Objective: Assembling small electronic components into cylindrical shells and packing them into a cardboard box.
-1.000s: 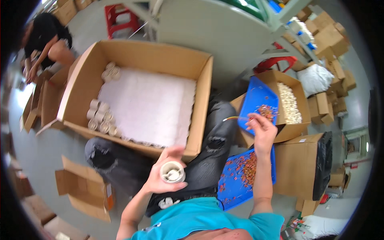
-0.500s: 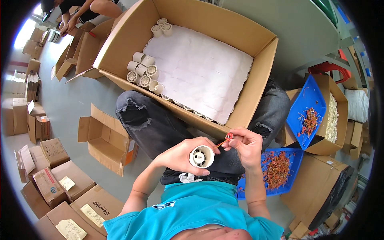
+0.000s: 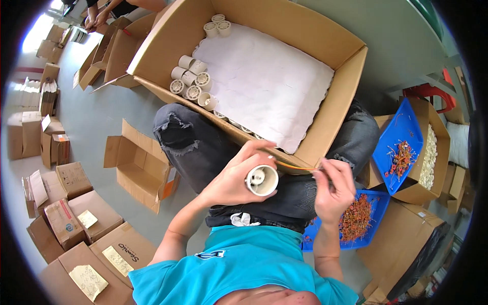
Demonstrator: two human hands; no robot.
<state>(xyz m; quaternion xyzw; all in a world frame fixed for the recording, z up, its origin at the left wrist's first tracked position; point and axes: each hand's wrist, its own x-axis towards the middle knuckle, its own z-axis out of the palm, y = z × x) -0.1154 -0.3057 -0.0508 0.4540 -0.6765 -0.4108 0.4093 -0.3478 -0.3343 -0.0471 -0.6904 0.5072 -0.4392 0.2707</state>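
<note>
My left hand (image 3: 240,174) is wrapped round a white plastic cup-shaped housing (image 3: 263,181), its open end facing up with a small post inside. From the housing's far side run thin red and yellow wires (image 3: 295,166), stretched across to my right hand (image 3: 333,190). My right fingertips pinch the wires' other end; whatever sits at that end is hidden by the fingers. Just beyond my hands a large cardboard box (image 3: 351,68) rests by my knees, holding a white sheet (image 3: 269,81) and several similar white housings (image 3: 193,92) along its left side.
On the right stand a blue tray (image 3: 378,223) of red wired parts and a second blue tray (image 3: 406,122) on a carton with pale pieces (image 3: 429,157). An opened carton (image 3: 137,173) and stacked boxes (image 3: 91,208) lie left. Another person's hands (image 3: 95,19) show far left.
My right hand has moved right, away from the housing, and the wires are now drawn out longer. The housing has tilted in my left hand. The view has shifted slightly.
</note>
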